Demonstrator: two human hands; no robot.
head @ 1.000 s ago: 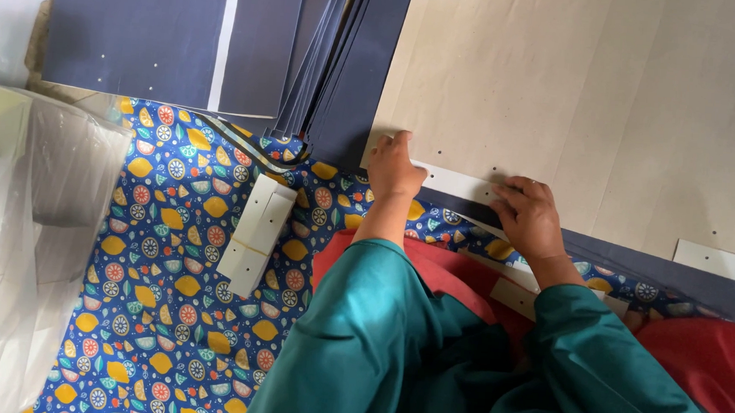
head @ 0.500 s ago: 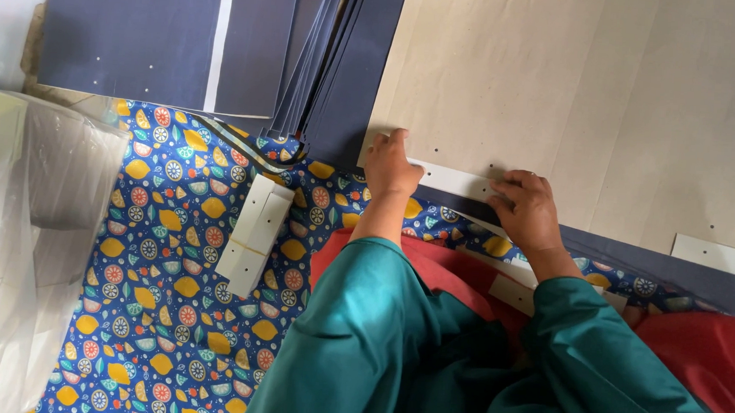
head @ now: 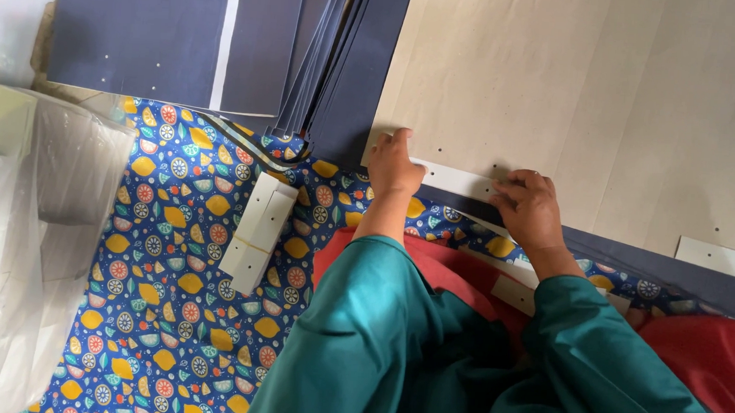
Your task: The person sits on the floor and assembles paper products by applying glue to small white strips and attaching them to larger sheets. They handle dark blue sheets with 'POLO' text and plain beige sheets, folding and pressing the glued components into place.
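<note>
A large beige sheet [head: 578, 100] with small punched holes lies flat in front of me. Along its near edge runs a narrow white strip [head: 458, 181]. My left hand [head: 394, 164] presses the strip's left end down against the sheet's corner. My right hand [head: 530, 210] presses flat on the strip further right, fingers spread over it. A dark blue sheet edge [head: 636, 257] shows under the beige one. Both arms wear teal sleeves [head: 427, 346].
A stack of dark blue sheets [head: 342, 60] fans out at the top, with a bigger blue printed sheet [head: 149, 31] to its left. A pile of white strips [head: 257, 232] lies on the patterned cloth [head: 157, 304]. Clear plastic bags [head: 17, 236] sit far left. Another white strip [head: 721, 258] lies at right.
Both hands stay pressed on the white strip; my right hand has shifted very slightly along it. Nothing else has moved.
</note>
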